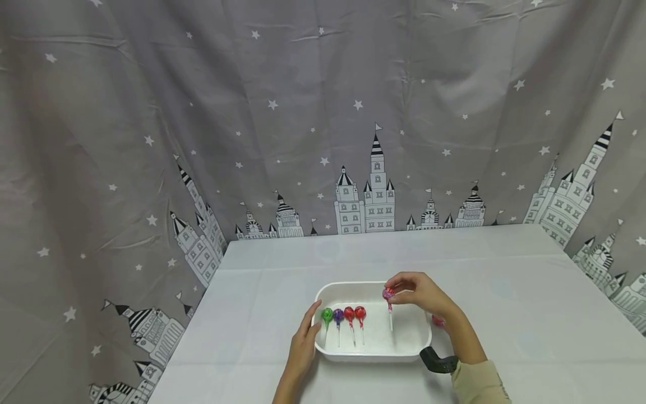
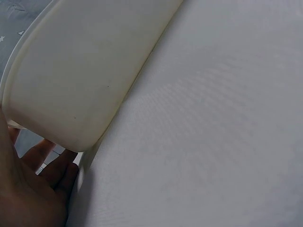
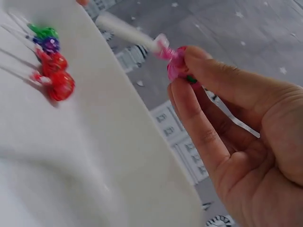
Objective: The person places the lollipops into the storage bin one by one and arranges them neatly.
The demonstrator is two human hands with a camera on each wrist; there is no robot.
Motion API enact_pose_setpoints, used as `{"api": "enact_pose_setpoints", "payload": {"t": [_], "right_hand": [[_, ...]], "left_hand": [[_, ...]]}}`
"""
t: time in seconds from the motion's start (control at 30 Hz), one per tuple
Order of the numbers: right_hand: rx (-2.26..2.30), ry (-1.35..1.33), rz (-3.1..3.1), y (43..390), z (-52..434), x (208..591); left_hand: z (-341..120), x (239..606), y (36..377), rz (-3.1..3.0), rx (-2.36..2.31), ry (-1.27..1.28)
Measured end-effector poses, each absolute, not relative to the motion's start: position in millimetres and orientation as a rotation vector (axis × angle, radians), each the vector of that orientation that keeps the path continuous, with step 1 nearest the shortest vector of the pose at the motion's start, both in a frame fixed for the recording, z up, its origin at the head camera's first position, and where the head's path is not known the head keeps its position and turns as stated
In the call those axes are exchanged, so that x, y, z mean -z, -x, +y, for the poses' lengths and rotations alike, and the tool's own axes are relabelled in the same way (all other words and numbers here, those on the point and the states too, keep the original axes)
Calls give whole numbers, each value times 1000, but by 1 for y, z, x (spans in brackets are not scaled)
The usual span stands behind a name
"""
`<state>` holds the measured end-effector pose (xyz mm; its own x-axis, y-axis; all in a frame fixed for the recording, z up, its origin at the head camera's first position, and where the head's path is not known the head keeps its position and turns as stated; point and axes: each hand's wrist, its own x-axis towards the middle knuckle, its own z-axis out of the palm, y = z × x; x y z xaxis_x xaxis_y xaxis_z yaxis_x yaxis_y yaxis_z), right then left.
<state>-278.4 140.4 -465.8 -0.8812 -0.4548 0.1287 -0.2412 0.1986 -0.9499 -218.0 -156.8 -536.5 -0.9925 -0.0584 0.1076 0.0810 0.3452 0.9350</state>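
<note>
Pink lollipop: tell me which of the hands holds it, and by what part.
The right hand pinches the pink lollipop by its wrapped head, stick hanging down over the white tray. The left hand rests against the tray's left rim.

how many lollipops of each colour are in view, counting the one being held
green lollipop: 1
purple lollipop: 1
red lollipops: 2
pink lollipop, pinched in the right hand: 1
total: 5
A red object behind the right wrist is too hidden to count.
</note>
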Motion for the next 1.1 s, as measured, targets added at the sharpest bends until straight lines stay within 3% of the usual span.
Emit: {"api": "enact_pose_setpoints", "payload": {"t": [0.47,1.1], "right_hand": [[1704,678,2247,288,104,486],[1540,702,2413,290,100,504]], "left_hand": [[-155,536,218,-2479,1712,-13],[-155,536,218,-2487,1703,20]]}}
